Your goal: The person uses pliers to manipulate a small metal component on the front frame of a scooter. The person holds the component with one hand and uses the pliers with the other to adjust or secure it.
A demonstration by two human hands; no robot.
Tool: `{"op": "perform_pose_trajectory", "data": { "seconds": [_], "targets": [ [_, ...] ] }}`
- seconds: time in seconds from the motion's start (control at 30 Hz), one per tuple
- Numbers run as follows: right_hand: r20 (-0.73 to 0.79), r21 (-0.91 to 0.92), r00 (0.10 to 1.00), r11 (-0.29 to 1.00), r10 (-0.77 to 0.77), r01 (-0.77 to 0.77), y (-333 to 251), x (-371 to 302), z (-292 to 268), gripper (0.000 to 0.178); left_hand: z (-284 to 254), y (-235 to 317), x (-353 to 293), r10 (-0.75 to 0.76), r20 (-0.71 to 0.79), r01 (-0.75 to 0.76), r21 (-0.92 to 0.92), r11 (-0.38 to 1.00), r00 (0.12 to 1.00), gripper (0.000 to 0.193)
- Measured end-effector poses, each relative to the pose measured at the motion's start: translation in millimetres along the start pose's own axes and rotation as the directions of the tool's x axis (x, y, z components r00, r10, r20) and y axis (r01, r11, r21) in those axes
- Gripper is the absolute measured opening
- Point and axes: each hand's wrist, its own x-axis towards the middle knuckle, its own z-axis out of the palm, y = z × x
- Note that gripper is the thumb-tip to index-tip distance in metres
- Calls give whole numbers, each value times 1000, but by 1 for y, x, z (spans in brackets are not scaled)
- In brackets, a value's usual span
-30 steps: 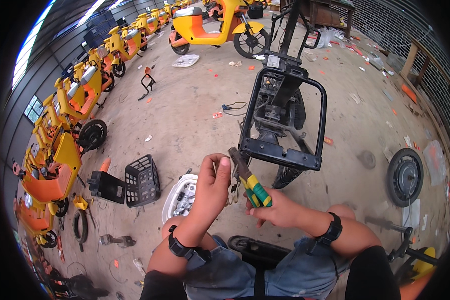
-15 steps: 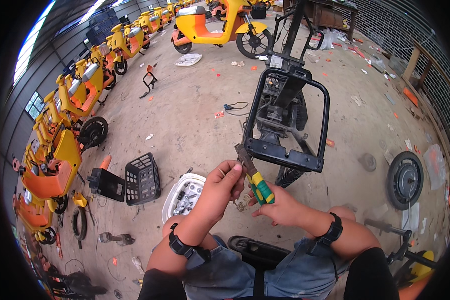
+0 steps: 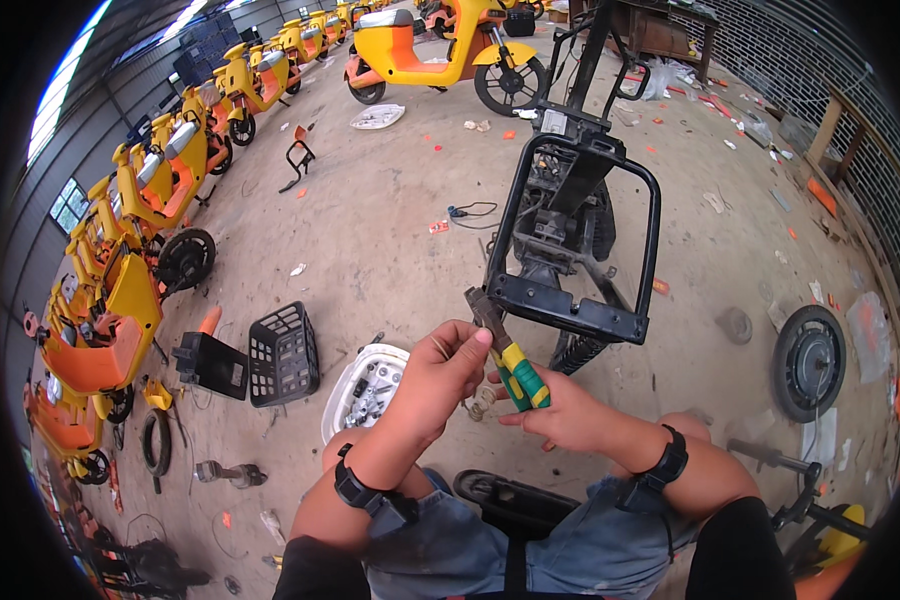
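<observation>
1. Green-and-yellow handles mark the pliers (image 3: 508, 358); the dark metal head points to about 11 o'clock and the grips run down toward 5 o'clock.
2. Right hand (image 3: 562, 412): fingers closed around the lower handles, clamped on the pliers, thumb on top. A black wristband sits on the forearm behind it.
3. Left hand (image 3: 442, 380): fingers curled shut, thumb and forefinger pinched together just beside the plier neck, touching it. Whether a small part sits in that pinch cannot be told.
4. A small pale metal piece (image 3: 482, 402) hangs between the two hands, below the pliers; what it is fixed to is unclear.
5. Black scooter frame (image 3: 580, 240) stands at 12 to 1 o'clock from the hands, its rear bar near the plier tip.
6. White tray of small parts (image 3: 363, 385) lies on the concrete floor at 9 o'clock, just beside the left hand.
7. Black plastic basket (image 3: 283, 352) further out at 9 o'clock.
8. Loose wheel (image 3: 808, 362) flat on the floor at 3 o'clock, well apart.
9. Yellow-orange scooters (image 3: 150, 190) line the wall from 8 to 11 o'clock.
</observation>
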Motion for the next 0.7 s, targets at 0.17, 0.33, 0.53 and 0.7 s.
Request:
{"op": "perform_pose_trajectory", "data": {
  "seconds": [0.17,0.33,0.53,0.7],
  "targets": [
    [11,63,1000,998,9,-9,1,-1,1,65,1,2,-1,-18,-21,18,12,1000,1000,24],
    [34,86,998,994,57,-59,0,0,1,64,-1,0,1,-28,-30,28,16,999,999,25],
    [93,246,992,964,80,-101,5,1,-1,62,1,-2,0,-9,-36,10,45,999,999,24],
    [116,269,989,956,92,-120,1,0,-1,61,2,-3,1,-7,-31,9,53,999,1000,23]
  ]
}}
